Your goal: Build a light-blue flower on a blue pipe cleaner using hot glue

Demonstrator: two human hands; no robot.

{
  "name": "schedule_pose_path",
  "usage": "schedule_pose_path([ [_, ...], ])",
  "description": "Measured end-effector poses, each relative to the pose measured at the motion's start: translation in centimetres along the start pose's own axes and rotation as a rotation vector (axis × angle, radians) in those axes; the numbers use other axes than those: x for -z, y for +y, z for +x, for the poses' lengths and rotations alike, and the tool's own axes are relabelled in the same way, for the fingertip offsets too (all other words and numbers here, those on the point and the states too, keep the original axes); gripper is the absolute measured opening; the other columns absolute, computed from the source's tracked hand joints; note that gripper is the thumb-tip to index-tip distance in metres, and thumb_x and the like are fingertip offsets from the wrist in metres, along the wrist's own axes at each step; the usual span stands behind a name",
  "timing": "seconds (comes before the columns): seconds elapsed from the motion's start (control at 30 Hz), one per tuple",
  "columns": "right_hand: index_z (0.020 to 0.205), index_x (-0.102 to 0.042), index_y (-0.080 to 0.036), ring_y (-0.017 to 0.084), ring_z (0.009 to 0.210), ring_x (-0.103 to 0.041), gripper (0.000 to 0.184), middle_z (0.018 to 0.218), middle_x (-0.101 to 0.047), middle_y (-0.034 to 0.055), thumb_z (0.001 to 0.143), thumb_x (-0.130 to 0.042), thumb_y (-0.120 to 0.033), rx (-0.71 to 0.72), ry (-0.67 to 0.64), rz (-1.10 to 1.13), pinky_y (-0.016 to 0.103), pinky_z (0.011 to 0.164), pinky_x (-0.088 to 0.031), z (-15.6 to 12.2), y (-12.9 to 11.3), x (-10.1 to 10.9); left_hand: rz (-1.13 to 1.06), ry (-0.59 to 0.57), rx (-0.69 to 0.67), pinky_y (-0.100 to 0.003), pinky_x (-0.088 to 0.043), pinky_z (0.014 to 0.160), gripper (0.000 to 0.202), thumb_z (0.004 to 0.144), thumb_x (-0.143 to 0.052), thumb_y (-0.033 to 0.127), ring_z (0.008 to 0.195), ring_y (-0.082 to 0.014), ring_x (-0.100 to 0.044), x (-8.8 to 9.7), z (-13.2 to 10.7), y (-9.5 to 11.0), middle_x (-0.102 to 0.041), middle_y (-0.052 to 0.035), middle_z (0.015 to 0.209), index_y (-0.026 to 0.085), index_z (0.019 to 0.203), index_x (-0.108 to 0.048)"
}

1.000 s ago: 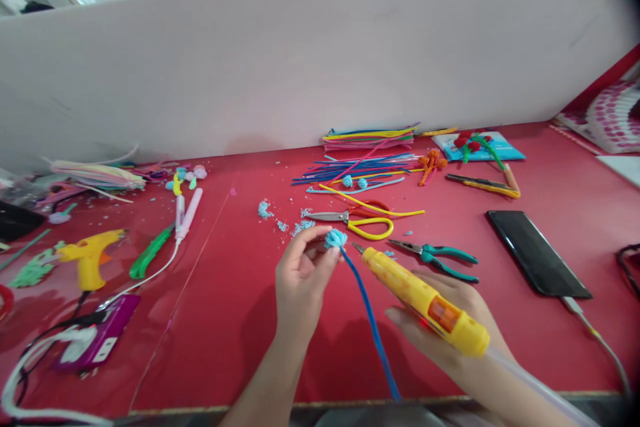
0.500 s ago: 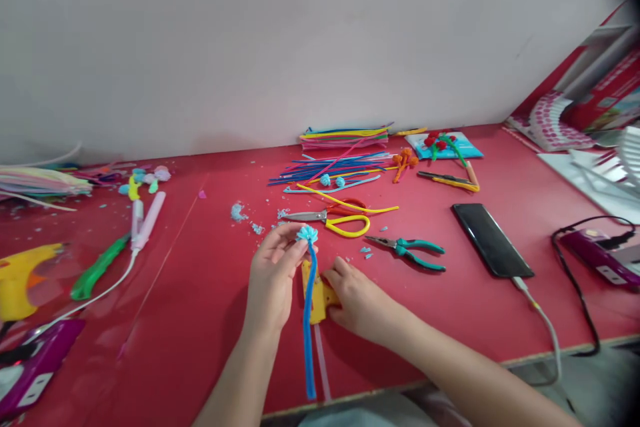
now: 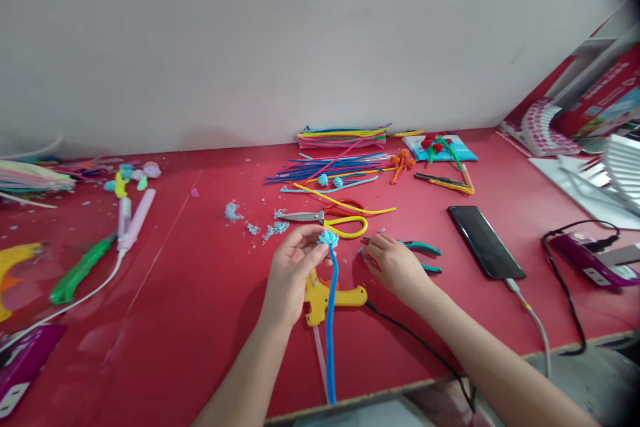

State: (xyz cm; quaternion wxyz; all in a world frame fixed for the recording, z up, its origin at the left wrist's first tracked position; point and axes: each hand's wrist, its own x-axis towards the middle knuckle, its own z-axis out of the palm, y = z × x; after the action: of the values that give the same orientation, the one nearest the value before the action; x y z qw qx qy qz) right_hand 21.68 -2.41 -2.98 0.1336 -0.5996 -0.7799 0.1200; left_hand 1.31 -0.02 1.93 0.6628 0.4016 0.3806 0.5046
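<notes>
My left hand (image 3: 293, 267) pinches a light blue fuzzy ball (image 3: 329, 238) at the top of a blue pipe cleaner (image 3: 331, 320) that hangs down over the table edge. A yellow glue gun (image 3: 333, 296) lies on the red table (image 3: 200, 307) under that stem, its black cord trailing right. My right hand (image 3: 393, 263) rests on the table over the green-handled pliers (image 3: 425, 250), fingers curled at the pliers' jaws; whether it grips them is unclear.
Yellow-handled scissors (image 3: 335, 219), a heap of coloured pipe cleaners (image 3: 335, 163) and blue fluff scraps (image 3: 233, 212) lie beyond the hands. A black phone (image 3: 485, 240) on a cable sits right. A green cutter (image 3: 80, 270) and a purple power strip (image 3: 593, 253) flank the table. A white partition (image 3: 300, 47) stands behind.
My right hand has put the yellow glue gun down on the table and moved right to the pliers. My left hand still holds the blue ball and stem.
</notes>
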Motion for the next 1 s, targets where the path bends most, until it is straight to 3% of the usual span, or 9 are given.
schedule_pose_path([
  [0.1,0.074,-0.063,-0.015,0.023,0.080,-0.060,0.022,0.082,-0.065,0.0118,0.088,-0.047,-0.010,-0.040,0.048,0.054,0.032,0.075,-0.045,0.3,-0.5,-0.4,0.021,-0.020,0.010,-0.020,-0.052,0.063,0.018,0.076,-0.073,0.021,0.073,-0.0114,-0.063,0.0,-0.5,0.3,-0.065,-0.0010,0.084,0.019,0.094,-0.069],
  [0.2,0.085,-0.061,-0.015,0.019,0.067,-0.061,0.019,0.076,-0.066,0.0080,0.091,-0.043,-0.015,-0.091,0.089,0.178,0.029,0.063,-0.046,0.3,-1.1,0.6,0.030,-0.035,0.022,-0.021,-0.053,0.064,0.019,0.077,-0.072,0.021,0.072,-0.0117,-0.064,0.1,-1.0,0.7,-0.066,-0.0009,0.086,0.020,0.095,-0.069],
  [0.27,0.091,-0.060,-0.017,0.015,0.060,-0.061,0.016,0.071,-0.066,0.0025,0.091,-0.044,-0.019,-0.096,0.088,0.292,0.025,0.058,-0.047,0.0,-1.8,2.1,0.033,-0.046,0.030,-0.022,-0.053,0.066,0.019,0.077,-0.072,0.021,0.072,-0.0120,-0.064,0.1,-1.4,0.9,-0.066,-0.0009,0.086,0.020,0.096,-0.069],
  [0.4,0.096,-0.062,-0.020,0.012,0.074,-0.069,0.021,0.080,-0.071,0.0001,0.094,-0.041,-0.022,-0.063,0.072,0.509,0.020,0.069,-0.053,-0.7,-3.7,6.0,0.037,-0.038,0.037,-0.022,-0.052,0.069,0.018,0.077,-0.071,0.020,0.071,-0.0116,-0.064,-0.3,-1.9,1.3,-0.067,-0.0007,0.085,0.020,0.095,-0.070],
  [0.5,0.099,-0.063,-0.021,0.013,0.078,-0.071,0.015,0.085,-0.074,0.0006,0.090,-0.053,-0.029,-0.112,0.049,0.815,0.021,0.071,-0.054,-1.2,-5.3,8.1,0.053,-0.020,0.050,-0.022,-0.051,0.067,0.019,0.075,-0.072,0.019,0.071,-0.0122,-0.064,-0.8,-2.1,1.6,-0.068,-0.0013,0.082,0.020,0.094,-0.072],
  [0.63,0.080,-0.062,-0.021,0.011,0.062,-0.067,0.013,0.068,-0.071,-0.0023,0.085,-0.061,-0.033,-0.155,-0.010,0.830,0.019,0.057,-0.051,-1.4,-6.6,9.6,0.045,-0.037,0.043,-0.023,-0.052,0.068,0.020,0.073,-0.074,0.018,0.067,-0.0120,-0.064,-1.2,-2.4,2.0,-0.069,-0.0008,0.079,0.021,0.092,-0.074],
  [0.87,0.072,-0.060,-0.020,0.006,0.045,-0.045,0.018,0.051,-0.053,-0.0069,0.082,-0.065,-0.034,-0.177,-0.074,0.834,0.017,0.042,-0.034,-0.5,-7.4,10.1,-0.002,-0.064,0.083,-0.018,-0.052,0.066,0.019,0.072,-0.075,0.016,0.072,-0.0106,-0.064,-1.4,-3.1,2.1,-0.073,-0.0012,0.083,0.022,0.091,-0.076],
  [1.0,0.071,-0.061,-0.019,0.005,0.043,-0.039,0.020,0.048,-0.048,-0.0080,0.082,-0.064,-0.035,-0.176,-0.081,0.909,0.017,0.041,-0.030,-0.1,-7.5,10.0,-0.042,-0.095,0.107,-0.018,-0.054,0.062,0.019,0.072,-0.076,0.016,0.063,-0.0092,-0.065,-1.4,-3.2,2.2,-0.073,0.0001,0.078,0.022,0.090,-0.076],
])
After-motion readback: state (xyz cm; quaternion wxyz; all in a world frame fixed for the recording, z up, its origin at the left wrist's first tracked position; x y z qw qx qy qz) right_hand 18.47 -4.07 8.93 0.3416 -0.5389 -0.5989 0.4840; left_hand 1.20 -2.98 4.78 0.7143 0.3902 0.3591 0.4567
